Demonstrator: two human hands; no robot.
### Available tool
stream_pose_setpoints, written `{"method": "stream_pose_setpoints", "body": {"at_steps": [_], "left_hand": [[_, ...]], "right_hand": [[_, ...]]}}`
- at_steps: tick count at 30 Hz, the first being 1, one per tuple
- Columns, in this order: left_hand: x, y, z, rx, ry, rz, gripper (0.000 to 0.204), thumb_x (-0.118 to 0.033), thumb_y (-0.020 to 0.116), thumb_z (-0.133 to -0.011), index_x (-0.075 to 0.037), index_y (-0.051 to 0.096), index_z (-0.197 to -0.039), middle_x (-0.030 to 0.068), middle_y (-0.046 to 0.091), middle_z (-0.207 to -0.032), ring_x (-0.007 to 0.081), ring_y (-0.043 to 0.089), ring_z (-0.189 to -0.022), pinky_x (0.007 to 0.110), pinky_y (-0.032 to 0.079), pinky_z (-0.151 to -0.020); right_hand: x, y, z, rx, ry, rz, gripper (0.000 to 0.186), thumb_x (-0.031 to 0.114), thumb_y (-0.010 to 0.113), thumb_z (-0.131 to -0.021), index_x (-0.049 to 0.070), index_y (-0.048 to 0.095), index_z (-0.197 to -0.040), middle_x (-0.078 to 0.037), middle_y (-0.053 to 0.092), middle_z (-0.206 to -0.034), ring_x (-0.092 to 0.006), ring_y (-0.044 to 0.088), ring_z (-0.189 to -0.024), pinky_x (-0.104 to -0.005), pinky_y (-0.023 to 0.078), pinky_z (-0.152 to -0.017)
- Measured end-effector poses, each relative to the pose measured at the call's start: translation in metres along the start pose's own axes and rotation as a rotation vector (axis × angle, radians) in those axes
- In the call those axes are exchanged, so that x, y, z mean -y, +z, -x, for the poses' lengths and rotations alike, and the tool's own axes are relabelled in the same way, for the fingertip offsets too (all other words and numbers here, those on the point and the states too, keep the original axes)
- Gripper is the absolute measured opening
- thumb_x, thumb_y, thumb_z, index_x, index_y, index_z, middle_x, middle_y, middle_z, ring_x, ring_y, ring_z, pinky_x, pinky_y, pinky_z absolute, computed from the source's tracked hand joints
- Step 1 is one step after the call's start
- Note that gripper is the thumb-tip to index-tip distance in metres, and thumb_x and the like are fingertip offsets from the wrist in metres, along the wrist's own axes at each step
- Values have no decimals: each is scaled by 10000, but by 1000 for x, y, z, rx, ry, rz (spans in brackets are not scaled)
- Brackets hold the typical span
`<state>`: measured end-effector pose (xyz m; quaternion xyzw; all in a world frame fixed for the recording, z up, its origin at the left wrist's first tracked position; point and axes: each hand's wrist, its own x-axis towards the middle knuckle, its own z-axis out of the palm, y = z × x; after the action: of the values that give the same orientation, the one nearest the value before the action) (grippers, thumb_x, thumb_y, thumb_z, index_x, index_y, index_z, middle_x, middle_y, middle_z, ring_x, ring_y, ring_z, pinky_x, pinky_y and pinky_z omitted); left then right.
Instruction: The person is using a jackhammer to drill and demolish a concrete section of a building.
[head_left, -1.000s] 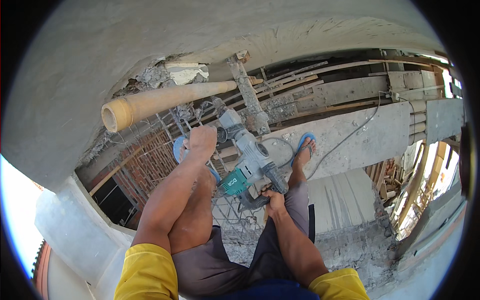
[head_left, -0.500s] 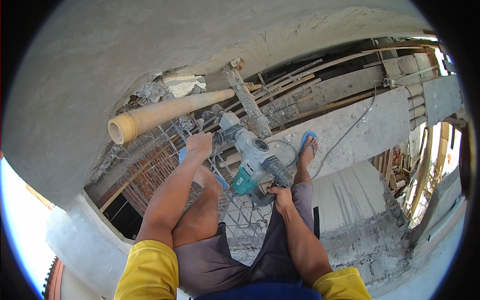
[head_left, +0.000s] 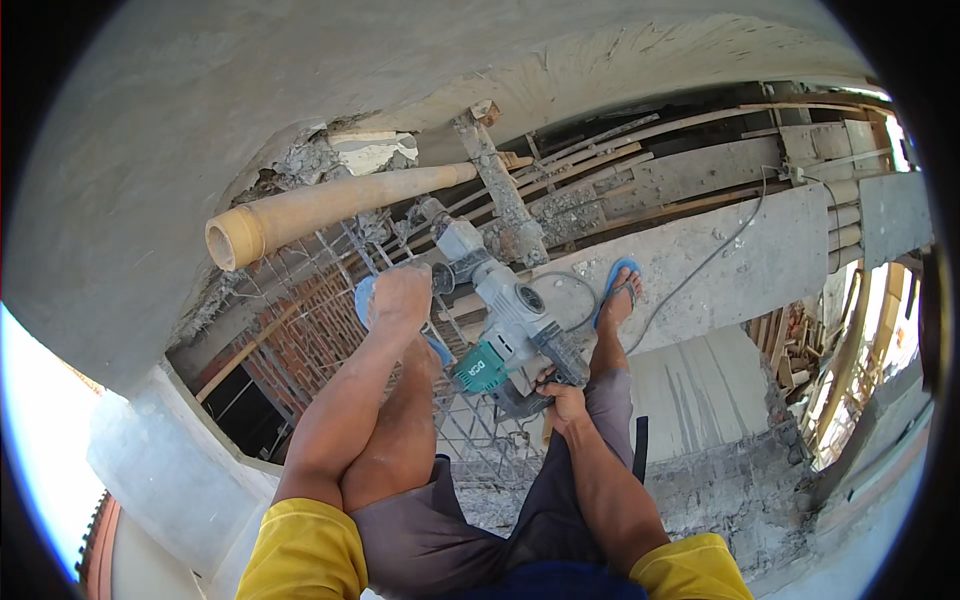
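Note:
A grey and green demolition hammer lies slantwise in front of me, above and between my legs. Its front end points up and left toward the broken concrete and exposed rebar. My left hand is closed round what looks like the side handle, beside the hammer's front section. At the rear, my right hand grips the back handle, with fingers wrapped round it. The hammer's tip is lost among rubble and bars. Over that spot runs a thick bamboo pole, its cut end toward the left.
Bare rebar spans an opening, with brickwork below. My feet, in blue flip-flops, stand at either side of the hammer. A power cord crosses the grey board. A cement-crusted timber stands beyond the hammer; a concrete wall curves overhead.
The view has shifted slightly, so the bamboo pole's end sits a little further left and higher. Both hands keep their hold on the hammer, which has barely moved.

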<state>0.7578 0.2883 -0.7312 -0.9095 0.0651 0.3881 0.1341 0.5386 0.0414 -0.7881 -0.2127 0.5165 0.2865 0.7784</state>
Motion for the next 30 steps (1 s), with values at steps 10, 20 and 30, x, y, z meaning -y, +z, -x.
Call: {"method": "stream_pose_setpoints", "body": {"at_steps": [10, 20, 30], "left_hand": [[16, 5, -12, -30, 54, -7, 103, -67, 541, -774, -60, 621, -839, 150, 672, -790, 316, 672, -761, 414, 534, -647], [29, -1, -7, 161, 13, 44, 217, -77, 545, -744, -63, 626, -945, 178, 664, -865, 349, 656, -851, 441, 528, -735], [17, 11, 43, 49, -103, 299, 320, -99, 523, -749, -90, 633, -1050, 238, 630, -1024, 381, 604, -987, 485, 490, -818]], "right_hand": [[-17, 18, -20, -142, -57, -3, 364, -179, 513, -533, 11, 506, -843, -104, 526, -783, -277, 541, -713, -377, 487, -702], [-8, 23, 1, 0, -45, 213, 321, -144, 581, -567, 17, 573, -845, -61, 591, -805, -208, 581, -768, -305, 468, -700], [91, 43, 71, 162, -285, 631, 271, -103, 559, -617, -2, 568, -868, -68, 585, -813, -187, 595, -757, -314, 483, -725]]}}
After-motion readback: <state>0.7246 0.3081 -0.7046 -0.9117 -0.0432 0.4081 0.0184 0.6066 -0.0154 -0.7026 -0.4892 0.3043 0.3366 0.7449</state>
